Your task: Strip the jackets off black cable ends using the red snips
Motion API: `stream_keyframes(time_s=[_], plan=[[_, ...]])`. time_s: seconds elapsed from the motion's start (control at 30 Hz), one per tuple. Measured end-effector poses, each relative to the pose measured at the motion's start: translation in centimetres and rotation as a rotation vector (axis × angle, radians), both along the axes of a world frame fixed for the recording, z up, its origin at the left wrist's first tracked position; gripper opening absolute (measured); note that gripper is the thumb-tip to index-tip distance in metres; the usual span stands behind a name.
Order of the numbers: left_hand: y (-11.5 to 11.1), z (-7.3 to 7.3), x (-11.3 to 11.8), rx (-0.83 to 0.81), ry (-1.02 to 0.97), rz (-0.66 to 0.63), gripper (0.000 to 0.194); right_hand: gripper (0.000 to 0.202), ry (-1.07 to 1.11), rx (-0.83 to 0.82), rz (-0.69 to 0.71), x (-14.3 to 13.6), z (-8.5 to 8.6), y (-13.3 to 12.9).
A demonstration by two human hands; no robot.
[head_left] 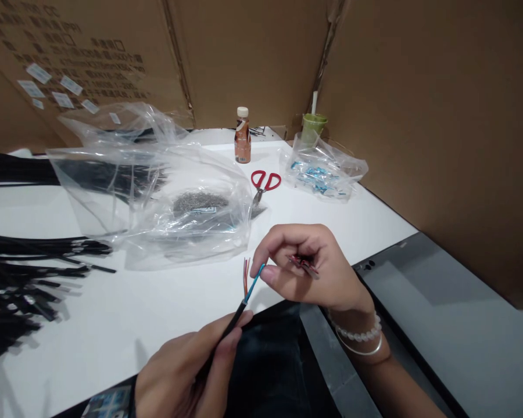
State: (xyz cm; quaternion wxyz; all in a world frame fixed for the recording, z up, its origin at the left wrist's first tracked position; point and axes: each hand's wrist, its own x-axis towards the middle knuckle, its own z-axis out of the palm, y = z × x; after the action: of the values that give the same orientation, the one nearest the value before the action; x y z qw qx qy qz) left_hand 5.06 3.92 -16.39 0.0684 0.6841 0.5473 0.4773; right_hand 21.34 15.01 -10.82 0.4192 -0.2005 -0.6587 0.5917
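Note:
A black cable point(233, 321) is gripped between the thumb and fingers of my left hand point(196, 360), its end pointing up and away. Thin coloured wires point(246, 277), reddish and pale, fan out from the stripped end. A blue wire point(255, 284) leans right, its tip pinched between thumb and index finger of my right hand point(309, 267). Small dark red pieces point(304, 265) rest in the curled fingers and palm of that same hand; exactly what they are is too small to tell.
Red-handled scissors point(265, 181), a bottle point(243, 136), a green cup point(314, 129) and a bag of blue pieces point(325, 173) stand or lie beyond my hands. Left are a large clear bag point(192, 226) and bundles of black cables point(21, 290). Cardboard point(253, 58) walls the back.

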Motion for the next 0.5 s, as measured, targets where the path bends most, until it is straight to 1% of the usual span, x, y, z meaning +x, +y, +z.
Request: stream_keyframes(time_s=[0.1,0.17,0.3,0.4,0.5], plan=[[0.1,-0.1,0.3,0.066,0.029,0.081,0.021,0.018,-0.009,-0.045,0.003,0.0,-0.3,0.1],[0.1,-0.2,0.4,0.094,0.099,0.123,0.019,0.019,-0.023,-0.048,0.007,0.1,-0.4,0.1],[0.4,-0.2,0.5,0.117,0.314,0.147,0.017,0.019,-0.052,-0.051,-0.012,0.2,-0.3,0.1],[0.8,0.0,0.5,0.123,0.353,0.176,0.015,0.019,-0.083,-0.095,-0.015,0.3,-0.2,0.2],[1.3,0.4,0.6,0.163,0.427,0.207,0.018,0.02,-0.093,-0.138,-0.005,0.3,-0.2,0.3]])
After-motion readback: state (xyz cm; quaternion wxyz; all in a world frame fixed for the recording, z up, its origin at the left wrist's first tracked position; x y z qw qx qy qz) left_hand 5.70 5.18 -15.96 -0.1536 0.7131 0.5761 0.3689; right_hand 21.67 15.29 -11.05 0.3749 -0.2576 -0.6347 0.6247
